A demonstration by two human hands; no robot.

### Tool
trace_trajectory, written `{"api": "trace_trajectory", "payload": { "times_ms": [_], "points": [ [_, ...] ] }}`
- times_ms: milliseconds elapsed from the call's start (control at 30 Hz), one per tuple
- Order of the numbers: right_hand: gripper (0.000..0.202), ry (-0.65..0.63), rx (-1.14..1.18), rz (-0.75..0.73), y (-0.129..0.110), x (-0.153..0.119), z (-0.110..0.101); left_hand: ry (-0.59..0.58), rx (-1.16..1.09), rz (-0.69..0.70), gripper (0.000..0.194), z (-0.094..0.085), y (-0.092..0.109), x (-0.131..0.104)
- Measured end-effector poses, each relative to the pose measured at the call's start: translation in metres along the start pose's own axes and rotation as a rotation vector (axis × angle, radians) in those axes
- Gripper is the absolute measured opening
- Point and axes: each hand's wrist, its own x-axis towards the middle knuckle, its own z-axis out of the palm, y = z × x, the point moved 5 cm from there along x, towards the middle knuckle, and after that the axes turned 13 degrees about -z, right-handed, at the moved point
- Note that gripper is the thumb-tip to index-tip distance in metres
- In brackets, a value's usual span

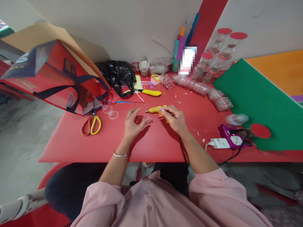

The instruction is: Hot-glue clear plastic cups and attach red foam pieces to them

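A small clear plastic piece (147,119) is pinched in the left hand (132,124), just above the red surface (165,142). A yellow glue gun (156,109) is held in the right hand's (175,119) closed grip, nozzle near the piece.

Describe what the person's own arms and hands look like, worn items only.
Both arms come out of loose pale pink sleeves pushed up near the elbows, leaving the forearms bare. The left hand has a thin silver bangle at its wrist. The right hand wears no bangle or watch, and its nails look light-coloured. No gloves on either.
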Motion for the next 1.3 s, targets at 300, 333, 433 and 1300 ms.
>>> {"api": "trace_trajectory", "payload": {
  "times_ms": [300,333,433,1300],
  "points": [
    [0.027,-0.163,0.112,-0.024,-0.003,-0.003,0.013,-0.048,-0.152,0.193,0.030,0.004,0.025,-0.015],
    [0.029,-0.188,0.123,-0.026,-0.004,-0.005,0.015,-0.069,-0.150,0.194,0.033,0.007,0.027,-0.017],
    [0.036,-0.245,0.114,-0.049,-0.010,-0.007,0.019,-0.114,-0.162,0.186,0.046,0.013,0.028,-0.019],
    [0.039,-0.274,-0.278,-0.425,-0.019,-0.018,0.031,-0.132,-0.509,-0.130,0.033,0.016,0.012,-0.014]
  ]
}}
